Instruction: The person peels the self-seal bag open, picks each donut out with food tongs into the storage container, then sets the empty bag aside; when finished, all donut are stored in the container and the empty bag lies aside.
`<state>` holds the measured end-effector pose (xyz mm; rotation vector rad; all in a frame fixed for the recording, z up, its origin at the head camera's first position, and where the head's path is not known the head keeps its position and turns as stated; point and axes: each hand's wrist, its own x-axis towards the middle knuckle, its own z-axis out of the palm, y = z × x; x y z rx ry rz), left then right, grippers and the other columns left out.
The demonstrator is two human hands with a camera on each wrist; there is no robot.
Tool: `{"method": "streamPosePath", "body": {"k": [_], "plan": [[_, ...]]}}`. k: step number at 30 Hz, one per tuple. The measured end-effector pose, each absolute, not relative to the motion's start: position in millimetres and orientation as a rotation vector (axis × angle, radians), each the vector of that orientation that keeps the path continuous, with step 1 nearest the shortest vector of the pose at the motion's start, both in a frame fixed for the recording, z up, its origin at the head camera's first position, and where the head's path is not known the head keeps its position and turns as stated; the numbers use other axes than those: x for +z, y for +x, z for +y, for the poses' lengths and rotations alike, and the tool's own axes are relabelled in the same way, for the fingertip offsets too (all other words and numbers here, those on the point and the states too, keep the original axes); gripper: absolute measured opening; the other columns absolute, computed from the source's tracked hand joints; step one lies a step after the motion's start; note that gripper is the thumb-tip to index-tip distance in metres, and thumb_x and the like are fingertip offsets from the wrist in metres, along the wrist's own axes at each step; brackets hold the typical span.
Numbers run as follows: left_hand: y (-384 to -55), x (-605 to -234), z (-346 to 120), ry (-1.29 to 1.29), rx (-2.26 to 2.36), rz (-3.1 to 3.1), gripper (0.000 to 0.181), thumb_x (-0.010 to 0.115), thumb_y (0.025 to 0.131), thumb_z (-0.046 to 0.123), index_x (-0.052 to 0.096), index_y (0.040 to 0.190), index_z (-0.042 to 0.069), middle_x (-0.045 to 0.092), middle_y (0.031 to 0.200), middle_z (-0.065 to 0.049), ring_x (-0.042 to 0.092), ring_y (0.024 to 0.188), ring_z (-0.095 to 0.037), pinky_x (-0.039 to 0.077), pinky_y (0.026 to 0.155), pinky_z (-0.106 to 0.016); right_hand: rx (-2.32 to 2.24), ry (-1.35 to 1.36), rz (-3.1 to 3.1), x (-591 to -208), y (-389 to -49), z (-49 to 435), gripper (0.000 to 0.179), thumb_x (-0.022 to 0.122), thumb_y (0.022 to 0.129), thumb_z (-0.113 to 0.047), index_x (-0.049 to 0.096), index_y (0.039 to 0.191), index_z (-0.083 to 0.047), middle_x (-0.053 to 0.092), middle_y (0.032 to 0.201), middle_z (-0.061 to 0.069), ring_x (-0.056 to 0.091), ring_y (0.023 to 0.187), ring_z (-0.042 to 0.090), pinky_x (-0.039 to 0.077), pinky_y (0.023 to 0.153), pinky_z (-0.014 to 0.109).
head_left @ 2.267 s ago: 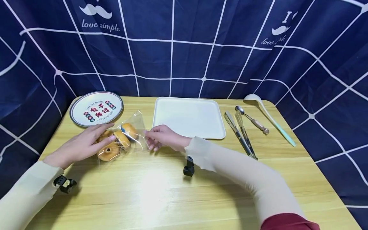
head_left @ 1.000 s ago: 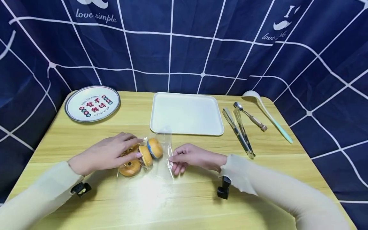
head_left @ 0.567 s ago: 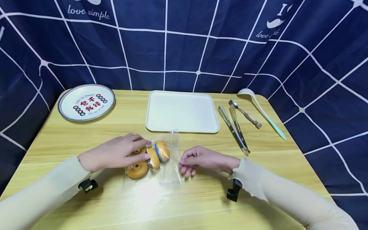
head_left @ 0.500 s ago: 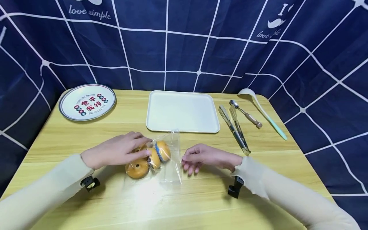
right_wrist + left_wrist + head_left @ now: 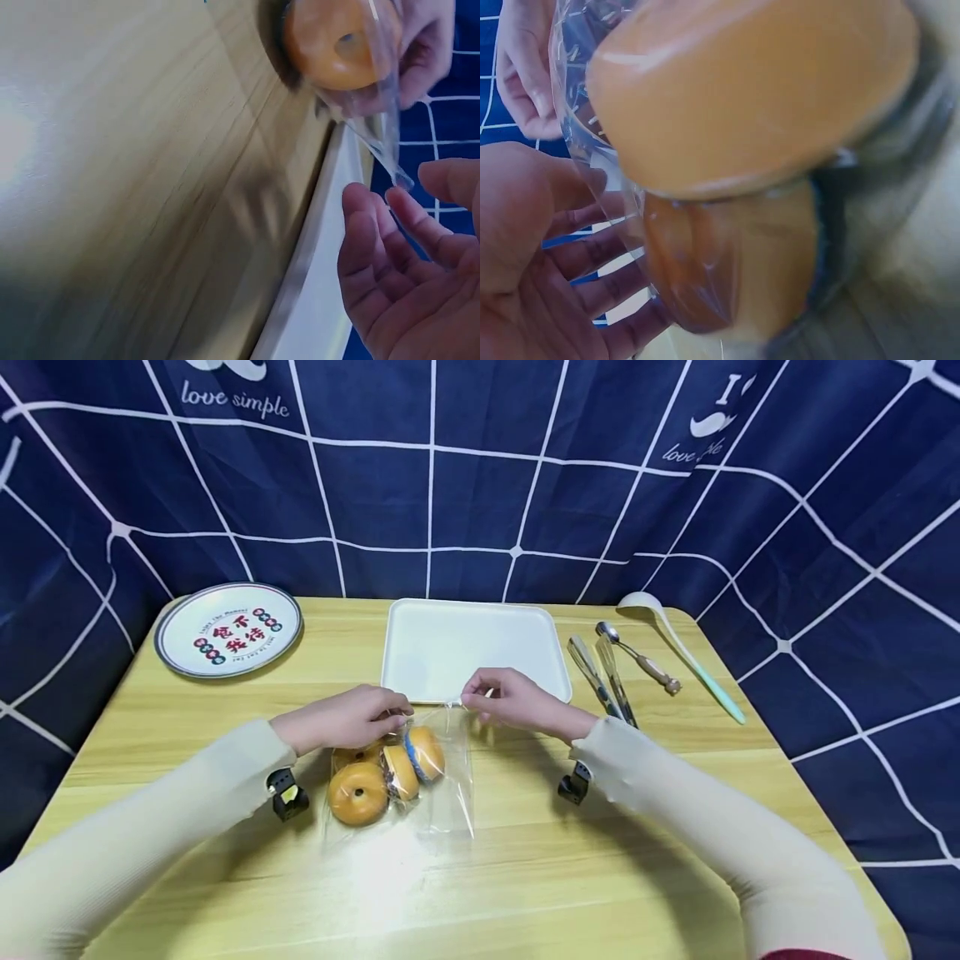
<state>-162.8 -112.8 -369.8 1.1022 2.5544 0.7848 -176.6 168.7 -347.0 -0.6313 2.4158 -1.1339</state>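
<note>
The worktop (image 5: 600,868) has rounded back corners, and a dark blue curtain (image 5: 382,497) with white lines stands behind its far edge. A clear plastic bag (image 5: 448,806) lies near the middle of the worktop, its upper side close to the near rim of the white tray (image 5: 474,647); whether the two touch cannot be told. Plain wood separates the bag from the plate (image 5: 187,627) at the back left corner, and a wider stretch runs from the bag down towards the person.

The left hand (image 5: 341,720) is at the bag's upper left, fingers spread and fairly straight, thumb against the film. The right hand (image 5: 513,700) is at the upper right corner of the bag, fingers loosely bent; that corner sits between thumb and forefinger, though whether they pinch it cannot be told.

Inside the bag are a ring-shaped roll (image 5: 358,795), a second roll (image 5: 348,757) partly under the left hand, a filled bun (image 5: 401,772), and a bun with a blue band (image 5: 426,754). To the right of the tray lie the tongs (image 5: 596,677), partly behind the right sleeve (image 5: 652,793), then the spoon (image 5: 641,662) and the ladle (image 5: 686,653).
</note>
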Motion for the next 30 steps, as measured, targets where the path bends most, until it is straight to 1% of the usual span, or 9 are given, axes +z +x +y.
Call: {"method": "streamPosePath", "body": {"k": [3, 6, 10, 12, 14, 19, 24, 30], "plan": [[-169, -370, -108, 1.084, 0.779, 2.534, 0.018, 0.056, 0.105, 0.005, 0.073, 0.109, -0.001, 0.075, 0.099, -0.010, 0.065, 0.085, -0.016, 0.057, 0.084, -0.039, -1.096, -0.698, 2.442, -349, -181, 162, 0.011, 0.063, 0.103, -0.010, 0.068, 0.105, 0.000, 0.068, 0.095, 0.014, 0.067, 0.077, 0.039, 0.049, 0.062, 0.022], [-174, -372, -106, 1.064, 0.783, 2.523, 0.016, 0.057, 0.103, 0.003, 0.072, 0.098, 0.003, 0.070, 0.088, -0.005, 0.058, 0.077, -0.012, 0.052, 0.076, -0.031, -1.060, -0.745, 2.465, -351, -184, 157, 0.008, 0.065, 0.102, -0.008, 0.069, 0.100, -0.001, 0.070, 0.092, 0.013, 0.066, 0.071, 0.032, 0.048, 0.064, 0.022], [-177, -376, -105, 1.053, 0.810, 2.510, 0.017, 0.057, 0.101, 0.001, 0.069, 0.089, 0.006, 0.066, 0.081, -0.002, 0.055, 0.075, -0.010, 0.049, 0.074, -0.028, -0.999, -0.800, 2.507, -353, -187, 152, 0.006, 0.070, 0.099, -0.009, 0.071, 0.095, -0.004, 0.073, 0.092, 0.011, 0.058, 0.064, 0.014, 0.047, 0.066, 0.021], [-177, -377, -105, 1.043, 0.826, 2.505, 0.018, 0.057, 0.101, 0.000, 0.068, 0.088, 0.006, 0.065, 0.081, -0.002, 0.055, 0.075, -0.010, 0.048, 0.074, -0.028, -0.962, -0.840, 2.536, -354, -188, 150, 0.006, 0.071, 0.098, -0.010, 0.071, 0.094, -0.006, 0.074, 0.093, 0.010, 0.054, 0.063, 0.010, 0.047, 0.067, 0.021], [-177, -378, -106, 1.032, 0.834, 2.508, 0.018, 0.056, 0.101, 0.000, 0.069, 0.088, 0.006, 0.066, 0.081, -0.002, 0.055, 0.075, -0.011, 0.048, 0.074, -0.028, -0.925, -0.878, 2.569, -353, -187, 148, 0.005, 0.072, 0.098, -0.011, 0.072, 0.093, -0.008, 0.073, 0.094, 0.008, 0.054, 0.063, 0.010, 0.047, 0.067, 0.022], [-177, -379, -106, 1.020, 0.850, 2.516, 0.019, 0.056, 0.103, 0.002, 0.069, 0.089, 0.006, 0.063, 0.079, -0.002, 0.055, 0.075, -0.011, 0.048, 0.074, -0.029, -0.869, -0.974, 2.640, -349, -184, 147, 0.005, 0.074, 0.098, -0.012, 0.077, 0.095, -0.010, 0.069, 0.093, 0.005, 0.061, 0.072, 0.013, 0.050, 0.068, 0.023], [-177, -381, -107, 1.034, 0.857, 2.510, 0.020, 0.056, 0.104, 0.003, 0.066, 0.088, 0.007, 0.057, 0.074, 0.001, 0.053, 0.074, -0.012, 0.047, 0.074, -0.030, -0.886, -1.083, 2.640, -351, -184, 150, 0.008, 0.072, 0.099, -0.010, 0.080, 0.099, -0.010, 0.070, 0.096, 0.002, 0.060, 0.080, 0.011, 0.051, 0.069, 0.023], [-179, -385, -107, 1.047, 0.864, 2.489, 0.021, 0.055, 0.105, 0.003, 0.064, 0.086, 0.008, 0.056, 0.074, 0.001, 0.053, 0.074, -0.011, 0.047, 0.074, -0.029, -0.907, -1.255, 2.606, -356, -185, 155, 0.012, 0.070, 0.100, -0.007, 0.081, 0.104, -0.011, 0.071, 0.101, 0.000, 0.061, 0.088, 0.009, 0.054, 0.074, 0.022]]}}
